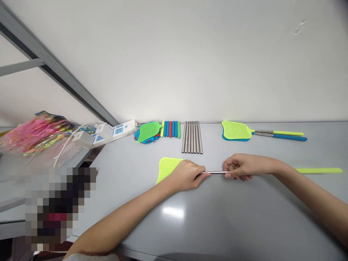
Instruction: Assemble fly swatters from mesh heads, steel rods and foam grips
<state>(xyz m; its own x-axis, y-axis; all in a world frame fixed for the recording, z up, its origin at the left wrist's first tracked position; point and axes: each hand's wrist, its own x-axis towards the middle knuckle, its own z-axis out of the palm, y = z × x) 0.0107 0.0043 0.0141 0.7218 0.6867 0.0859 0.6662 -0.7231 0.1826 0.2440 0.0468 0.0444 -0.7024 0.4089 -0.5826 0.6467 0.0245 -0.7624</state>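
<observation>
My left hand (190,175) is closed round the neck of a yellow fly swatter (168,167), covering part of its perforated head. From that hand a thin metal rod (217,172) runs right to my right hand (240,166), whose thumb and fingers pinch it. In line with the rod, beyond my right wrist, lies a yellow-green handle (319,170). My forearm hides the stretch between, so I cannot see whether they join. The swatter is held level, low over the grey table (206,217).
Along the wall lie stacked swatter heads (148,132), coloured handles (170,129), several metal rods (192,137) and two whole swatters, yellow (236,130) and blue (290,137). A power strip (119,130) and pink plastic packages (35,132) are at left.
</observation>
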